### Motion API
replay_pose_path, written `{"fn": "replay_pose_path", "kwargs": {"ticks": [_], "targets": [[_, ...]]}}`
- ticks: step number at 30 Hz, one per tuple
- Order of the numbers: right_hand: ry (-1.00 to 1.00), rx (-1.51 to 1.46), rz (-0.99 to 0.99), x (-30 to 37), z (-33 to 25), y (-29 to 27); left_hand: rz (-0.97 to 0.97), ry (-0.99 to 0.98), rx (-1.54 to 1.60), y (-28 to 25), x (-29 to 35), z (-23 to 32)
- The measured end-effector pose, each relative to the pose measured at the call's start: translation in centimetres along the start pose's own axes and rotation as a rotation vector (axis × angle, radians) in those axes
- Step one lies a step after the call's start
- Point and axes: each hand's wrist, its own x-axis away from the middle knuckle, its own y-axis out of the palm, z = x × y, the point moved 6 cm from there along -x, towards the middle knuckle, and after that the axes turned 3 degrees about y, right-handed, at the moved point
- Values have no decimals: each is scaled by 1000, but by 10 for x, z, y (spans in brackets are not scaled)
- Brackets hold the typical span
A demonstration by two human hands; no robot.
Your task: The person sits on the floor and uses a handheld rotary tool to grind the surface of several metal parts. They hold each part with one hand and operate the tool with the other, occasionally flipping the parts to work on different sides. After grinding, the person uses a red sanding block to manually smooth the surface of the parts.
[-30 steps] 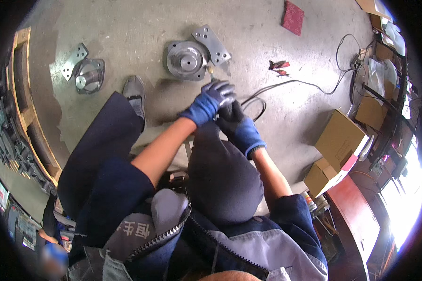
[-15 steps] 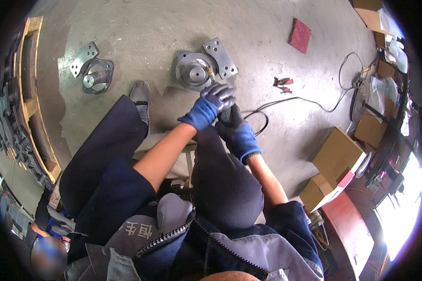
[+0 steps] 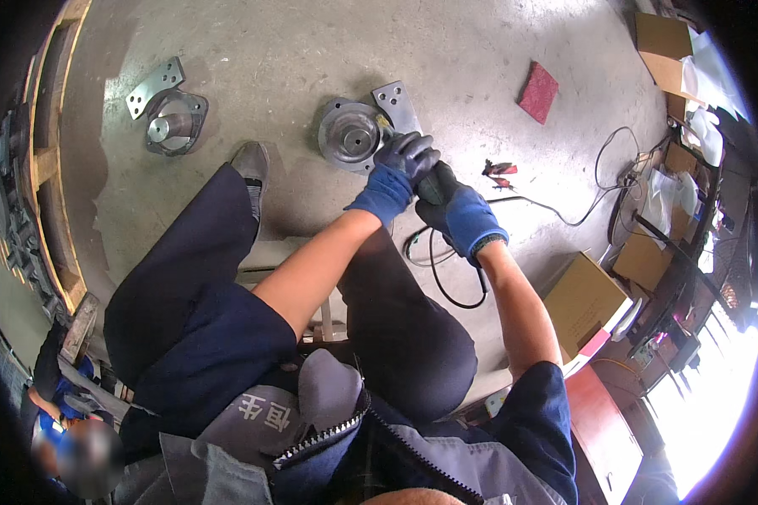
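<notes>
Both gloved hands are closed around a dark corded power tool (image 3: pixel 430 188), whose exact kind is mostly hidden by the gloves. My left hand (image 3: pixel 401 168) wraps its front part, close to a round grey metal housing (image 3: pixel 338 153) on the floor. My right hand (image 3: pixel 459 210) grips the rear of the tool, where a black cord (image 3: pixel 455 299) hangs in a loop. A yellowish tip (image 3: pixel 385 126) shows beyond my left hand, beside the housing's raised hub. A flat steel plate (image 3: pixel 396 105) with drilled holes adjoins the housing; my left hand partly covers its near end.
A similar metal housing (image 3: pixel 177 126) with a holed plate lies at the far left. Red-handled pliers (image 3: pixel 500 172) and a dark red pad (image 3: pixel 538 93) are on the floor to the right. Cardboard boxes (image 3: pixel 588 303) stand at right, a wooden pallet (image 3: pixel 46 164) at left; another person is lower left.
Both hands and the tool have shifted right, still gripping. The cord loop has swung lower and hangs more openly. My head view has also moved slightly, shifting the surroundings.
</notes>
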Motion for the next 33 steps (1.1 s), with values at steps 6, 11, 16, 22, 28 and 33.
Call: {"fn": "replay_pose_path", "kwargs": {"ticks": [6, 11, 16, 22, 28, 33], "targets": [[-40, 136, -75, -12, -4, -2, 110, 16, -21, -4, 5, -5], [-33, 202, -79, -18, -21, -12, 134, -79, -53, -13, -3, -9], [-104, 135, -42, -7, 3, -5, 178, -31, -31, -10, 2, 12], [-69, 231, -7, -21, -17, -13, 147, -67, -67, -16, -10, -9], [-57, 204, -33, -17, 4, -8, 125, -38, -61, 1, -5, 5], [-106, 244, -53, -22, -20, -16, 118, -66, -17, -6, 3, -11]]}}
